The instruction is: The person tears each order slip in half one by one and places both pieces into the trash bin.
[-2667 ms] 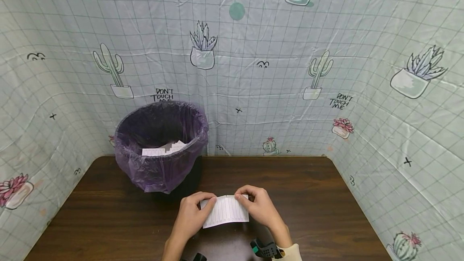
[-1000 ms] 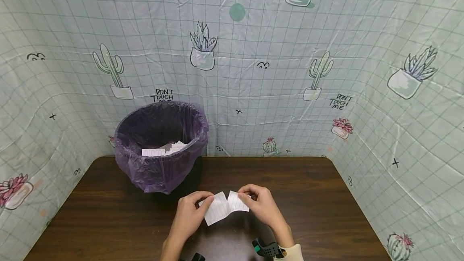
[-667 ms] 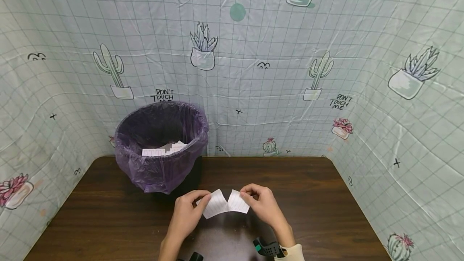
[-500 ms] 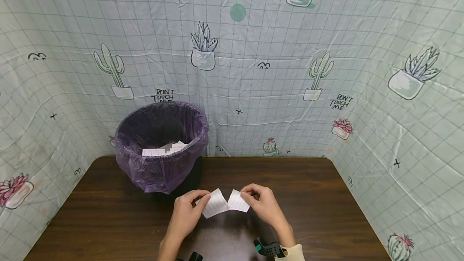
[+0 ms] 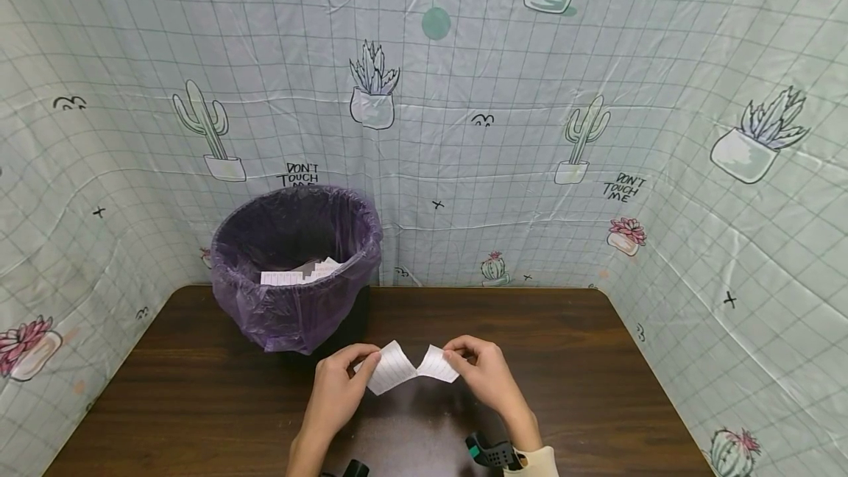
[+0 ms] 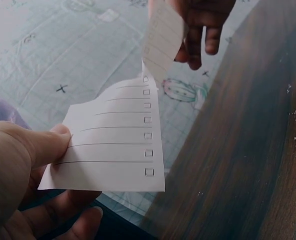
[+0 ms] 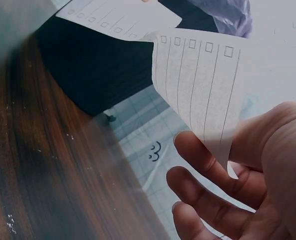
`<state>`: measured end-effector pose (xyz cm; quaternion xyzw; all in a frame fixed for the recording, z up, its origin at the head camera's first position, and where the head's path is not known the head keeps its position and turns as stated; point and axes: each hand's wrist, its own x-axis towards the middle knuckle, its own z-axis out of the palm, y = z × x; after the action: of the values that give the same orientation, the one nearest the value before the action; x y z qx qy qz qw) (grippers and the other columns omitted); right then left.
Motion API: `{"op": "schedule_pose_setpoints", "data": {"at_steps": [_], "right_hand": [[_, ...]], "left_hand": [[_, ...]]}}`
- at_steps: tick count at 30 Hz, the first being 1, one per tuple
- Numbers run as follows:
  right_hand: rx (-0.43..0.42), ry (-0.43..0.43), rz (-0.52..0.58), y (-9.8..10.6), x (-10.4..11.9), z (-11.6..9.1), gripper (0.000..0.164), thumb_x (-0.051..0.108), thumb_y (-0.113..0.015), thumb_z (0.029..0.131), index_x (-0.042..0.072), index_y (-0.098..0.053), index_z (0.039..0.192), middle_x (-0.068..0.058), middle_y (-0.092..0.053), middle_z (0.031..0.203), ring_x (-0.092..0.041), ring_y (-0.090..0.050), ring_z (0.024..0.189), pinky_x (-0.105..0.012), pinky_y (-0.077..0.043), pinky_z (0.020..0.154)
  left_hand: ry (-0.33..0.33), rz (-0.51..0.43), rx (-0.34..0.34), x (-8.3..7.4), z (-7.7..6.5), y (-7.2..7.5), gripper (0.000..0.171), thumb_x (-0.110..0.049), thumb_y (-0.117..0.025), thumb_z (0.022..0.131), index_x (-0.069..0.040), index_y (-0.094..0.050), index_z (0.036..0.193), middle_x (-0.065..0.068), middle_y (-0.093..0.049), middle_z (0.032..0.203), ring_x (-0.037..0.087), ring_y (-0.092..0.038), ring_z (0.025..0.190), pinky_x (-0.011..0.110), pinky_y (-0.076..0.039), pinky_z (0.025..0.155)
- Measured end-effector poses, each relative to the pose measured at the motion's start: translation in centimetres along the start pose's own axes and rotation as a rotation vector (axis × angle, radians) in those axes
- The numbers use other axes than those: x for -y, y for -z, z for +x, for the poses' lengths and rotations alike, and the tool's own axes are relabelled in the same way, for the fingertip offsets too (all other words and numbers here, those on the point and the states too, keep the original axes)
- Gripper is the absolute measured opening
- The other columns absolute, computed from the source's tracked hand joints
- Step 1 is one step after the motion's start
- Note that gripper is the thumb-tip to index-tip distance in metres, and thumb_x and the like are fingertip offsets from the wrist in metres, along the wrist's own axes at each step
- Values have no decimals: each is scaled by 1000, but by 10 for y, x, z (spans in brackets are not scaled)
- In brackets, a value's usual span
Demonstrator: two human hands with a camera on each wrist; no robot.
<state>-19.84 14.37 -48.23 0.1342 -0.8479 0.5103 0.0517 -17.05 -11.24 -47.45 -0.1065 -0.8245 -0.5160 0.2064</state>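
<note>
A small white sheet of paper point(image 5: 391, 369), printed with lines and a row of tiny checkboxes, hangs above the table between both hands. A tear runs down from its top edge, and its two halves join only by a narrow strip near the checkbox edge. My left hand point(image 5: 336, 389) pinches the left half between thumb and fingers. The right half is pinched by my right hand point(image 5: 486, 377). In the left wrist view, the thumb point(image 6: 48, 145) lies flat over the lined face. The right wrist view shows the right half of the paper point(image 7: 197, 80) curving down to the fingers.
A black bin with a purple plastic liner point(image 5: 298, 315) stands at the back left of the dark wooden table point(image 5: 517, 322). White paper pieces point(image 5: 281, 278) lie inside it. A cactus-print cloth point(image 5: 437, 131) hangs around the back and sides.
The paper went from whole with a small nick at its top to torn most of the way down. The hands have moved slightly apart, and its halves now tilt away from each other.
</note>
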Motion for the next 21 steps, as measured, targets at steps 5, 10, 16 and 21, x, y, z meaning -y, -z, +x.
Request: {"op": "schedule_pose_setpoints", "data": {"at_steps": [5, 10, 16, 21], "right_hand": [[6, -10, -10, 0, -1, 0, 4, 7, -72, 95, 8, -76, 94, 0, -68, 79, -3, -56, 71, -22, -50, 68], [0, -17, -19, 0, 0, 0, 4, 7, -72, 95, 9, -76, 93, 1, -67, 79, -4, -56, 71, -22, -50, 69], [-22, -23, -26, 1, 0, 0, 5, 6, -72, 95, 9, -76, 93, 1, -68, 80, -3, -57, 73, -23, -52, 72], [-48, -18, -33, 2, -3, 0, 5, 6, -72, 95, 8, -75, 93, 1, -69, 80, -3, -57, 72, -23, -51, 70]], "left_hand": [[18, -4, 4, -1, 0, 0, 7, -8, -77, 91, -14, -79, 92, -3, -75, 86, 0, -51, 65, 18, -42, 55], [30, -14, 3, -1, 1, 1, 3, -10, -76, 93, -12, -78, 92, -3, -74, 83, 0, -51, 63, 18, -42, 54], [29, -22, -19, -1, 1, 1, 4, -11, -75, 94, -8, -77, 92, -1, -73, 80, 1, -54, 63, 19, -44, 54], [18, -14, -48, 0, 1, 1, 4, -10, -74, 94, -7, -77, 92, -1, -72, 80, 1, -54, 64, 19, -44, 54]]}}
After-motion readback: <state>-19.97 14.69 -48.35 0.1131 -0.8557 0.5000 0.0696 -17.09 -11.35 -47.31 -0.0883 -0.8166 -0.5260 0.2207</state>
